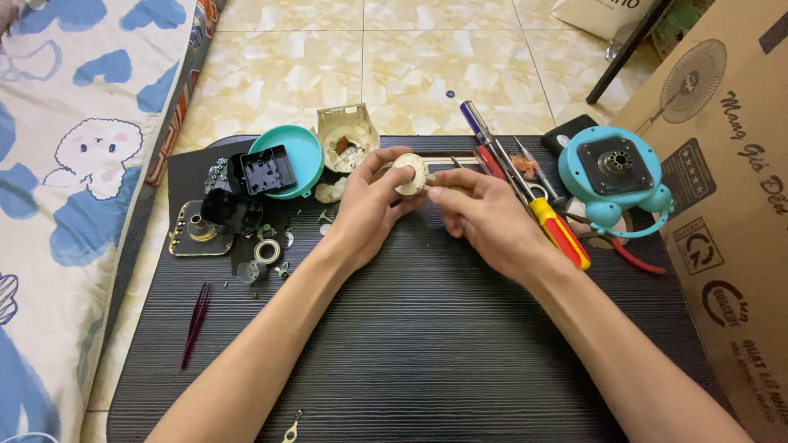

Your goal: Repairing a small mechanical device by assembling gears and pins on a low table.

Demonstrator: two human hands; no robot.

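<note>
Fingers of the left hand (369, 201) and right hand (480, 209) pinch a small round part (409, 174). Beside them, a teal shell (305, 156) holds a black box (267, 170).

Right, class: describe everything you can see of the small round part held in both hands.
The small round part is a pale cream disc, plastic by the look of it, held above the dark table. The left hand pinches it with thumb and fingers; the right hand touches its right edge. Finer detail is hidden.
</note>
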